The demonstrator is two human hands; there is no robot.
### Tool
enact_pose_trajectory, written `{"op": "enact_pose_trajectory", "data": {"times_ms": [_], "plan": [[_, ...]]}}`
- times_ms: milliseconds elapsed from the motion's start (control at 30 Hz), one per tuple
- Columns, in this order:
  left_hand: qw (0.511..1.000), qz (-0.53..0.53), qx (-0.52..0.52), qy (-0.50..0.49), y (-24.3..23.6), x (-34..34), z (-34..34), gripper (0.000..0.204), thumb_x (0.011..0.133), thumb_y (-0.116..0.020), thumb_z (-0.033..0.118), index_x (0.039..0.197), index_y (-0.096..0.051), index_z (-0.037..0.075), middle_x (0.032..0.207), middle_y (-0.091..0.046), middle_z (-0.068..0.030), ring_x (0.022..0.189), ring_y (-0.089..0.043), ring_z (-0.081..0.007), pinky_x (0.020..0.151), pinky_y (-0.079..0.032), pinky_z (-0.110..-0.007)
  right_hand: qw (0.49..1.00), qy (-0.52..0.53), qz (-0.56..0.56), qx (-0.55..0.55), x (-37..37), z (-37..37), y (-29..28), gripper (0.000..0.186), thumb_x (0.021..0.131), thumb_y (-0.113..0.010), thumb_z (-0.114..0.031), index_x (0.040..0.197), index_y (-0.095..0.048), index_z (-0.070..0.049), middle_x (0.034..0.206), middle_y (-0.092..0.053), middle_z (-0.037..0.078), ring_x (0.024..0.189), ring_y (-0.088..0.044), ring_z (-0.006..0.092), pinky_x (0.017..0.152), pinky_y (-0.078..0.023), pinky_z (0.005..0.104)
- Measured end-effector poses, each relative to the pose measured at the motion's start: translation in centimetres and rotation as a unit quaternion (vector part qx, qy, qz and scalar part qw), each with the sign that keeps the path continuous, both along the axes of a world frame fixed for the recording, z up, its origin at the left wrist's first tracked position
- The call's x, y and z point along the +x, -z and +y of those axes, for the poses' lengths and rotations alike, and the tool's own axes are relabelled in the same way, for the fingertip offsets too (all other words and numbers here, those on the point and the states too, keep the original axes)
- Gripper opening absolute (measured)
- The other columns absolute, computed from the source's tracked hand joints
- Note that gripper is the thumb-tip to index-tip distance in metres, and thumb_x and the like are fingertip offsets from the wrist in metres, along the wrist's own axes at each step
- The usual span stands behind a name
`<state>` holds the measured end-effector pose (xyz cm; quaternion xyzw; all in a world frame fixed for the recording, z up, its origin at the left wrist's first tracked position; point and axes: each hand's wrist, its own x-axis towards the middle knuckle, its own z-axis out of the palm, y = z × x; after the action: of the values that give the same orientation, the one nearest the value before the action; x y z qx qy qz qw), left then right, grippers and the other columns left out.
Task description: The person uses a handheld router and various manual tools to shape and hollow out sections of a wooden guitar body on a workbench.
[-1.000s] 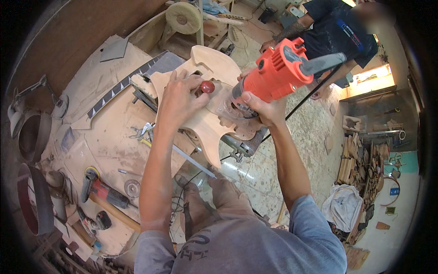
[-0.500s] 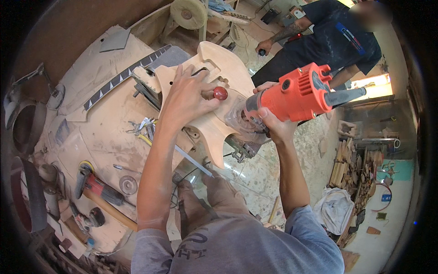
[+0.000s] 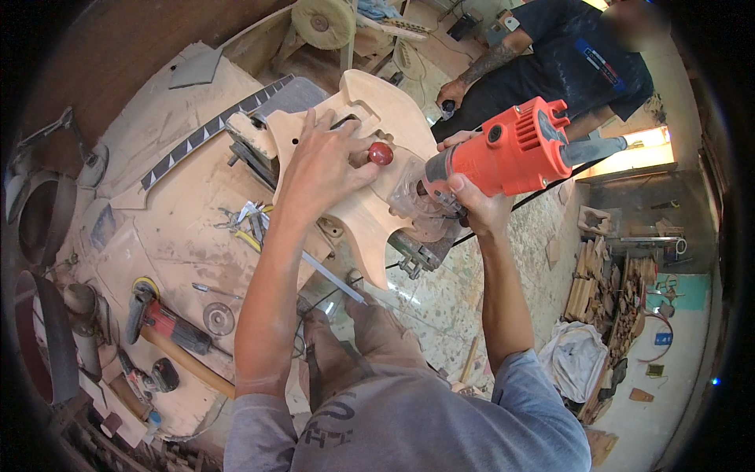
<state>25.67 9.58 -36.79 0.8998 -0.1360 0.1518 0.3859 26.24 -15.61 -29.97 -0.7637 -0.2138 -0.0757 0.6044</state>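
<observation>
A pale wooden electric guitar body [image 3: 397, 110] with routed cavities lies over the bench edge. My right hand [image 3: 481, 206] is wrapped round a red handheld router [image 3: 511, 145], which leans over the body's right part on a clear plastic base [image 3: 405, 189]. My left hand [image 3: 318, 165] rests on the body, two fingers stretched flat on the wood. Its thumb and forefinger close round a dark red ball knob [image 3: 381, 153] beside the clear base. The router's cutter is hidden.
On the bench at left lie an inlaid guitar neck [image 3: 189, 149], calipers [image 3: 253, 216], an angle grinder [image 3: 169, 322] and a cordless drill [image 3: 149, 374]. A co-worker [image 3: 550, 71] stands at the far right. Scrap wood [image 3: 598, 299] is stacked at right. The router's cord trails rightward.
The router and red knob have shifted slightly away from me across the guitar body, both hands keeping their hold. The co-worker's hand has moved a little toward the left and down.
</observation>
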Motion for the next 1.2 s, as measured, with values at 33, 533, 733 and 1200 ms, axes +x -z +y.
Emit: {"op": "enact_pose_trajectory", "data": {"times_ms": [33,533,733,1200], "plan": [[1.000,0.001,0.003,-0.001,-0.1,0.0,0.0,0.044,0.079,-0.079,0.034,0.115,-0.084,0.008,0.140,-0.068,-0.0215,0.139,-0.053,-0.0487,0.132,-0.021,-0.056,1.000,-0.001,0.004,0.001,0.0,0.0,0.0,0.066,0.076,-0.091,-0.036,0.124,-0.061,-0.002,0.116,-0.070,0.014,0.108,-0.069,0.0234,0.096,-0.057,0.0410],[0.999,-0.017,0.026,-0.014,0.1,-0.1,-0.3,0.040,0.084,-0.081,0.038,0.115,-0.085,0.013,0.139,-0.069,-0.0189,0.139,-0.053,-0.0477,0.132,-0.023,-0.056,1.000,0.018,-0.010,-0.022,-0.9,0.0,-0.2,0.067,0.078,-0.092,-0.037,0.125,-0.060,-0.001,0.115,-0.070,0.013,0.106,-0.070,0.0228,0.095,-0.057,0.0406],[0.998,-0.001,0.060,-0.017,-0.3,-0.2,-0.4,0.038,0.086,-0.081,0.039,0.120,-0.084,0.024,0.143,-0.068,-0.0157,0.142,-0.051,-0.0453,0.131,-0.023,-0.059,1.000,0.024,-0.007,-0.018,-0.5,-0.4,0.0,0.067,0.077,-0.093,-0.037,0.124,-0.061,0.000,0.116,-0.070,0.013,0.107,-0.071,0.0238,0.095,-0.058,0.0411],[0.994,0.010,0.096,-0.044,-0.3,-0.2,-0.8,0.038,0.088,-0.080,0.046,0.115,-0.086,0.021,0.145,-0.067,-0.0130,0.140,-0.052,-0.0447,0.130,-0.025,-0.059,1.000,0.014,-0.013,-0.017,0.3,-1.0,-0.1,0.067,0.077,-0.092,-0.038,0.123,-0.061,0.000,0.115,-0.070,0.014,0.106,-0.071,0.0250,0.094,-0.058,0.0415]]}}
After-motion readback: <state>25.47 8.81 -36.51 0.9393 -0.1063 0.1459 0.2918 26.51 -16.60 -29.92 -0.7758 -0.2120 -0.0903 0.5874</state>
